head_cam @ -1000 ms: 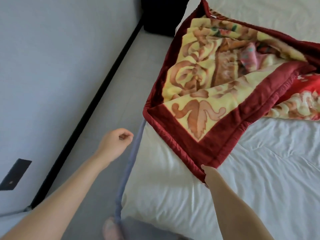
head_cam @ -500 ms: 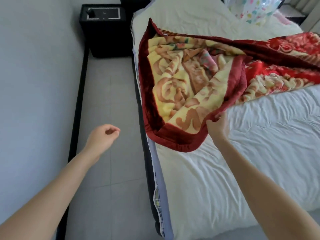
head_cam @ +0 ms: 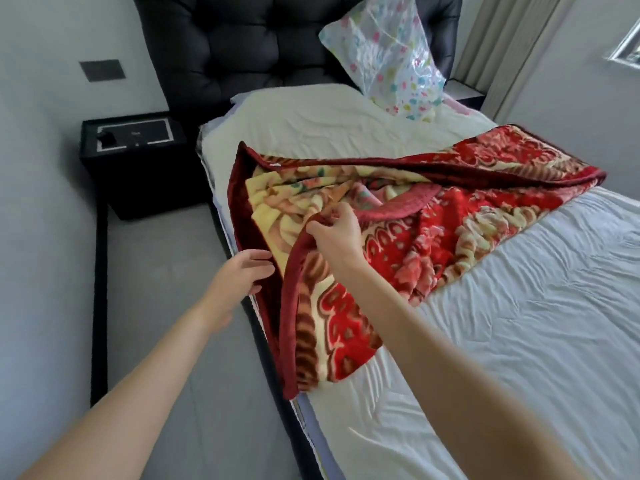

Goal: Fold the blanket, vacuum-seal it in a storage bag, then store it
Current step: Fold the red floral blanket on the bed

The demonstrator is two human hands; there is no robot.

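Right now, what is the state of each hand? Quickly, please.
Left hand: open, straight fingers touching the dark red border of the floral blanket.
Right hand: closed, pinching a raised fold of the blanket's border.

Grey walls point(head_cam: 45, 254) and floor point(head_cam: 173, 306) surround a white-sheeted bed point(head_cam: 519, 341) with black tufted headboard point(head_cam: 242, 46), black nightstand point(head_cam: 138, 161) beside it

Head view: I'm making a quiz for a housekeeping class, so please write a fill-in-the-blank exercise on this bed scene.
The right hand pinches the ___ border of the red and yellow floral plush blanket.
The clear flower-printed plastic storage bag leans against the black tufted ___.
The left hand, fingers straight, reaches the blanket's edge, which overhangs the side of the white-sheeted ___.
Missing words: dark red; headboard; bed.
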